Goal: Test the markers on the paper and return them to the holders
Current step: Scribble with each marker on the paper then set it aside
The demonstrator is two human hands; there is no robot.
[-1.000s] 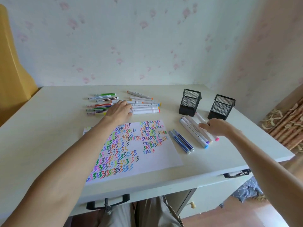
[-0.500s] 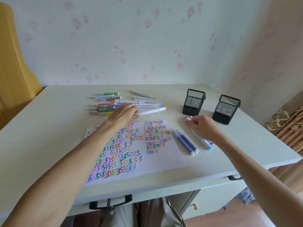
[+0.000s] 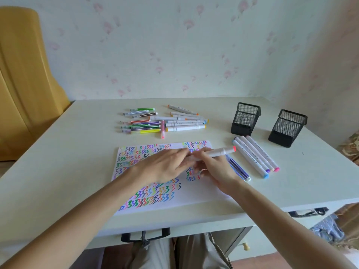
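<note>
Both hands meet over the white paper (image 3: 198, 193), which is covered in coloured zigzag marks. My right hand (image 3: 213, 169) grips a white marker with a red-orange end (image 3: 219, 152), held nearly level. My left hand (image 3: 165, 166) pinches the marker's left end, where its cap sits. Two black mesh holders (image 3: 245, 119) (image 3: 287, 128) stand at the back right; I see no markers in them. Three white markers (image 3: 254, 155) and thin blue pens (image 3: 238, 168) lie right of the paper. A pile of thin and thick markers (image 3: 165, 121) lies behind the paper.
The pale desk (image 3: 58, 162) ends at a front edge near my lap, with black handles (image 3: 145, 234) below it. A yellow chair back (image 3: 23, 78) stands at the left. Floral wallpaper backs the desk.
My left hand has left the marker pile with a white marker and come over the paper. My right hand moved left from the markers by the holders and took hold of it.
</note>
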